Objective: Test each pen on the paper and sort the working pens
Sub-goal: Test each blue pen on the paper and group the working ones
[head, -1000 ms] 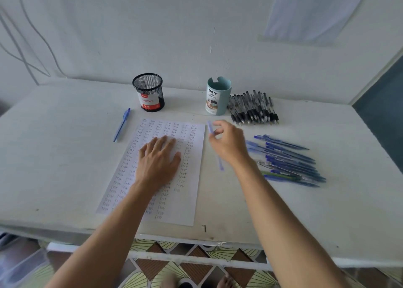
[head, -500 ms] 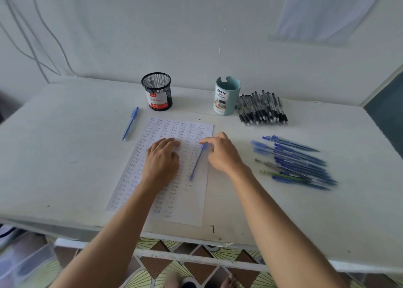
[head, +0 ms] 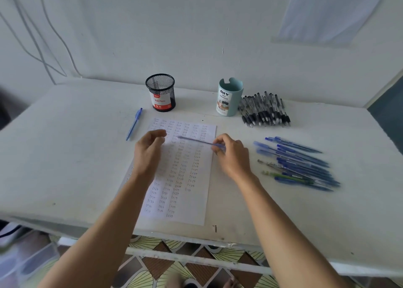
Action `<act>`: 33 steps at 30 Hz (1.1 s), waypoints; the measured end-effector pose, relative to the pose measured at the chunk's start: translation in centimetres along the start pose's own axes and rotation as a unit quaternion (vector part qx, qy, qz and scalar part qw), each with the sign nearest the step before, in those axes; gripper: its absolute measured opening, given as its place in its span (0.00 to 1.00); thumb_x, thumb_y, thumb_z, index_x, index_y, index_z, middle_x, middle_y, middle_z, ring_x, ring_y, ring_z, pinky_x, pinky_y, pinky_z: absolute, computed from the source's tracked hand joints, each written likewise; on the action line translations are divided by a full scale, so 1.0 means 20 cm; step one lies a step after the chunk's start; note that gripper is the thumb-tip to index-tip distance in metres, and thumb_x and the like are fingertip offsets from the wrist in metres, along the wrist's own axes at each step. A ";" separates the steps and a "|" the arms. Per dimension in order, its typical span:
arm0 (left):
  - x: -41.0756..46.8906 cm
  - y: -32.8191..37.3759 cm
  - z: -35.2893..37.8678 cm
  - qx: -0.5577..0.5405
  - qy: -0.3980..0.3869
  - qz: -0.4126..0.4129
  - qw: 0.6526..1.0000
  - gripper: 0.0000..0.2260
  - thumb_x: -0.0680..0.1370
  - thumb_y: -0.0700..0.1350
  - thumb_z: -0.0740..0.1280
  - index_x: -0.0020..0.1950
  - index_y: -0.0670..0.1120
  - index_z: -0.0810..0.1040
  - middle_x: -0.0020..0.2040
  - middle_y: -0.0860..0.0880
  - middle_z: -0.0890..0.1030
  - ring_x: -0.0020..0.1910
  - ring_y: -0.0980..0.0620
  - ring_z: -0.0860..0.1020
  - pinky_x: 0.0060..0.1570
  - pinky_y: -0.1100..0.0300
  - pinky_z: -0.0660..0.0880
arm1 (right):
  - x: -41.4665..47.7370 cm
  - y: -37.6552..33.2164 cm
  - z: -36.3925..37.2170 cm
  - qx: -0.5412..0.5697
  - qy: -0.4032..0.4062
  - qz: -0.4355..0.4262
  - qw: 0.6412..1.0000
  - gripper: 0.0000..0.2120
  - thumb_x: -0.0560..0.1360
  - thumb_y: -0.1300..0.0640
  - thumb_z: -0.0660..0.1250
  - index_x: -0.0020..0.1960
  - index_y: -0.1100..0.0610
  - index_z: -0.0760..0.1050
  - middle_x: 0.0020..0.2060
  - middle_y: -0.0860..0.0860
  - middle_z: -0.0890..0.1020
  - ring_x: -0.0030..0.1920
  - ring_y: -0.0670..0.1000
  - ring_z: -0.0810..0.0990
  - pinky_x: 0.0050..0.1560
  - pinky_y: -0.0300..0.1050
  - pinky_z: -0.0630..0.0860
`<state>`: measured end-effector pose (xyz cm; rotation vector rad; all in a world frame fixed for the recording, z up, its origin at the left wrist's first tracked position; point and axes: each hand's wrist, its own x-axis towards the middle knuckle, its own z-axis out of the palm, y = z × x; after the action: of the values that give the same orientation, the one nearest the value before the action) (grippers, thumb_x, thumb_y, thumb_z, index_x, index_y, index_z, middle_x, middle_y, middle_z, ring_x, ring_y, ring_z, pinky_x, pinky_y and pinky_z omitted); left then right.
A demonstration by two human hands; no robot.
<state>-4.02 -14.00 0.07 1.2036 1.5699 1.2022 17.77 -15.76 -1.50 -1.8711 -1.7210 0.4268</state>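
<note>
Paper [head: 185,178] lying mid-frame on table [head: 65,167]; single pen [head: 134,124] lying left of it; mesh cup [head: 160,92] and organizer cup [head: 229,97] standing above; pen heap [head: 265,111] lying upper right, pen row [head: 301,163] lying right.

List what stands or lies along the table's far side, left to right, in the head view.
lone blue pen → black mesh cup → teal organizer cup → pile of black pens

Cables [head: 44,65] on wall [head: 196,26]; patterned tiles [head: 196,263] under table [head: 65,157].
</note>
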 end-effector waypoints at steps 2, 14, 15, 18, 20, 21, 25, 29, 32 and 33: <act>-0.03 0.03 0.01 0.029 0.016 0.066 0.997 0.06 0.80 0.43 0.65 0.54 0.49 0.81 0.51 0.58 0.82 0.52 0.62 0.78 0.55 0.59 0.76 | -0.02 -0.04 0.01 0.119 0.023 0.026 0.992 0.06 0.79 0.53 0.68 0.54 0.54 0.75 0.46 0.47 0.82 0.48 0.53 0.80 0.49 0.49 0.73; -0.06 0.11 0.10 -0.004 -0.157 0.110 0.981 0.09 0.82 0.43 0.66 0.60 0.43 0.80 0.46 0.55 0.84 0.44 0.64 0.81 0.43 0.70 0.74 | -0.06 -0.16 0.02 0.218 -0.040 0.000 0.975 0.08 0.75 0.53 0.74 0.54 0.53 0.84 0.37 0.38 0.82 0.38 0.35 0.79 0.42 0.26 0.71; -0.05 0.11 0.11 -0.004 -0.148 0.103 0.984 0.07 0.82 0.42 0.66 0.57 0.42 0.81 0.41 0.57 0.83 0.40 0.63 0.80 0.42 0.68 0.73 | -0.07 -0.16 0.02 0.213 -0.033 -0.002 0.976 0.07 0.75 0.53 0.74 0.53 0.53 0.84 0.36 0.39 0.82 0.37 0.36 0.80 0.41 0.27 0.72; -0.05 0.09 0.13 -0.027 -0.106 0.056 0.992 0.08 0.82 0.44 0.66 0.51 0.40 0.81 0.31 0.60 0.78 0.31 0.62 0.73 0.38 0.62 0.71 | -0.08 -0.19 0.02 0.183 0.008 -0.026 0.983 0.07 0.74 0.54 0.75 0.52 0.54 0.85 0.40 0.46 0.86 0.39 0.43 0.81 0.42 0.31 0.75; -0.05 0.10 0.15 -0.049 -0.078 0.023 0.996 0.09 0.83 0.45 0.65 0.50 0.39 0.80 0.30 0.59 0.78 0.29 0.62 0.73 0.38 0.61 0.70 | -0.07 -0.21 0.03 0.157 0.025 -0.050 0.986 0.08 0.75 0.55 0.74 0.53 0.54 0.85 0.41 0.48 0.87 0.40 0.46 0.82 0.42 0.36 0.77; -0.05 0.10 0.15 -0.052 -0.067 0.012 0.996 0.10 0.83 0.45 0.65 0.50 0.39 0.80 0.29 0.59 0.77 0.29 0.63 0.73 0.39 0.61 0.71 | -0.07 -0.22 0.03 0.146 0.026 -0.059 0.987 0.08 0.75 0.54 0.74 0.53 0.54 0.85 0.41 0.49 0.86 0.38 0.46 0.81 0.40 0.37 0.76; -0.05 0.11 0.16 -0.051 -0.048 -0.011 0.998 0.11 0.83 0.46 0.65 0.49 0.40 0.80 0.32 0.56 0.77 0.32 0.57 0.72 0.40 0.57 0.71 | -0.06 -0.22 0.03 0.111 0.007 -0.087 0.990 0.08 0.78 0.52 0.71 0.54 0.53 0.85 0.28 0.42 0.77 0.28 0.42 0.73 0.32 0.29 0.65; -0.06 0.09 0.16 -0.056 -0.027 -0.034 0.997 0.11 0.83 0.47 0.65 0.46 0.42 0.80 0.32 0.53 0.76 0.33 0.51 0.68 0.36 0.55 0.69 | -0.06 -0.23 0.04 0.102 -0.025 -0.077 0.992 0.08 0.79 0.51 0.70 0.53 0.53 0.85 0.30 0.47 0.80 0.27 0.41 0.71 0.32 0.27 0.65; -0.06 0.09 0.18 -0.066 -0.006 -0.065 0.996 0.12 0.82 0.47 0.66 0.46 0.40 0.80 0.28 0.56 0.75 0.30 0.54 0.69 0.34 0.59 0.68 | -0.07 -0.24 0.04 0.080 -0.022 -0.082 0.993 0.09 0.79 0.51 0.69 0.54 0.53 0.85 0.35 0.52 0.84 0.28 0.45 0.70 0.32 0.29 0.64; -0.06 0.10 0.19 -0.068 -0.001 -0.073 0.995 0.12 0.83 0.47 0.65 0.47 0.39 0.80 0.29 0.54 0.75 0.31 0.54 0.70 0.35 0.59 0.68 | -0.06 -0.24 0.04 0.071 -0.019 -0.085 0.994 0.09 0.79 0.50 0.69 0.54 0.53 0.85 0.36 0.52 0.85 0.29 0.47 0.72 0.32 0.30 0.64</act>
<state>0.18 -14.21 1.17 0.9857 1.5202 1.1912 13.25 -16.76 0.47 -1.6113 -1.8085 0.5064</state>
